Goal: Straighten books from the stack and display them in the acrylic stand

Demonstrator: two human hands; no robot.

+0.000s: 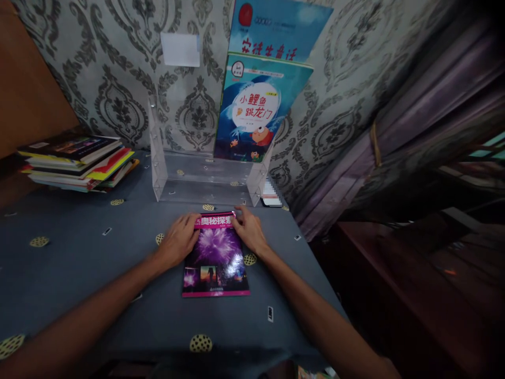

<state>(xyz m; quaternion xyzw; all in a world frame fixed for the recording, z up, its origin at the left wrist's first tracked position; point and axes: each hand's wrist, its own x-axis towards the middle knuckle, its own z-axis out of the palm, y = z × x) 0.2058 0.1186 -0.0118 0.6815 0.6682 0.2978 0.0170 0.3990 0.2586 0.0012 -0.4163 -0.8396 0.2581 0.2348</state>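
Note:
A purple and black book [216, 252] lies flat on the grey-blue tablecloth, cover up. At its upper left edge rests my left hand [180, 238], fingers close together on the cover's corner. My right hand [248, 229] is at the upper right corner, its thumb and fingers around the edge. Just beyond the book stands a clear acrylic rack [205, 187] with tiers. In it, on the right side, a blue book with a fish picture [260, 110] stands upright, and another blue book [280, 26] shows above and behind it.
A stack of books [79, 160] sits at the back left of the table [79, 279]. Behind the rack's right end lies a phone-like object [271, 193]. A patterned wall rises behind, with a white card [180, 50] on it. Purple curtains [394, 126] hang at the right.

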